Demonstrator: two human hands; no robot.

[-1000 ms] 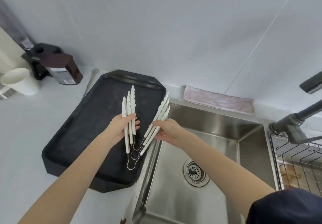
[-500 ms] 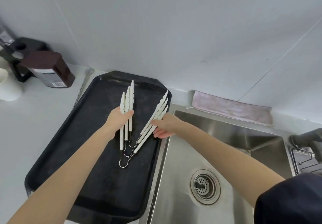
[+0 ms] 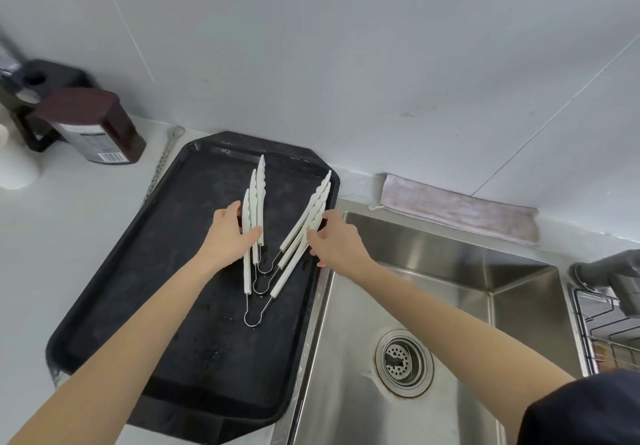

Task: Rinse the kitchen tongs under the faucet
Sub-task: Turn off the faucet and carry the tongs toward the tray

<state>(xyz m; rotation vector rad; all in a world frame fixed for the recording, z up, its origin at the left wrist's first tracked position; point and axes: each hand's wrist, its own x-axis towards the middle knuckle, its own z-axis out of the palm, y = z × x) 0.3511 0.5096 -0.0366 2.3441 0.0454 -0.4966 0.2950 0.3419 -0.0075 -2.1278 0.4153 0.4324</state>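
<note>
While the tongs, three nested white pairs with wire loop ends, were lying or nearly lying on the black tray, one arm bundle was clasped by the left hand and the other pinched loosely by the right hand. The tray was set on the table against the sink's left rim. The faucet was seen at the sink's far right corner, well apart from the tongs; no water was seen running. For a good rinse, both bundles should be gripped firmly, lifted together, and carried right over the basin, tips angled down.
</note>
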